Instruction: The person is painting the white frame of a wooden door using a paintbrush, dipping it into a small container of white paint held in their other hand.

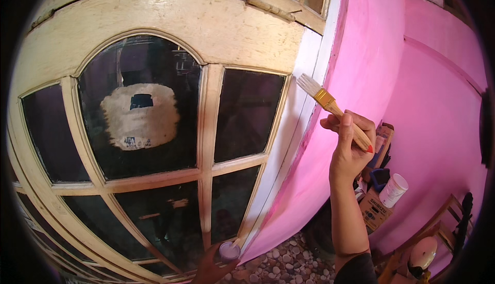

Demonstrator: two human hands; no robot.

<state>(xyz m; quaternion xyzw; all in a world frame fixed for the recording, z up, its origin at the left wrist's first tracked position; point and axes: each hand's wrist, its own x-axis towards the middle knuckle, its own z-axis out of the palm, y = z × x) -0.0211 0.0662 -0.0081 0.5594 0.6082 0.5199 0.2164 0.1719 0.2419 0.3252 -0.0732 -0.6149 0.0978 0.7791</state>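
Observation:
My right hand (350, 142) is closed round the wooden handle of a flat paintbrush (334, 110), which has a brass-coloured ferrule and a red handle end. The pale, paint-coated bristles point up and left, against or just in front of a white-painted frame strip (297, 96); contact cannot be told. Low in the view, my left hand (210, 267) grips a small cup (229, 251) with pale paint in it, close to the bottom of the strip. Left of the strip stands a cream wooden panel (247, 39) with dark glass panes (247, 116).
A pink wall (368, 47) borders the strip on the right. Beyond my right forearm are a cardboard box (375, 209), a white tub (394, 190) and wooden furniture (441, 222). Pebble-patterned floor (289, 261) lies below. A brown paper-like patch (142, 124) covers part of the arched pane.

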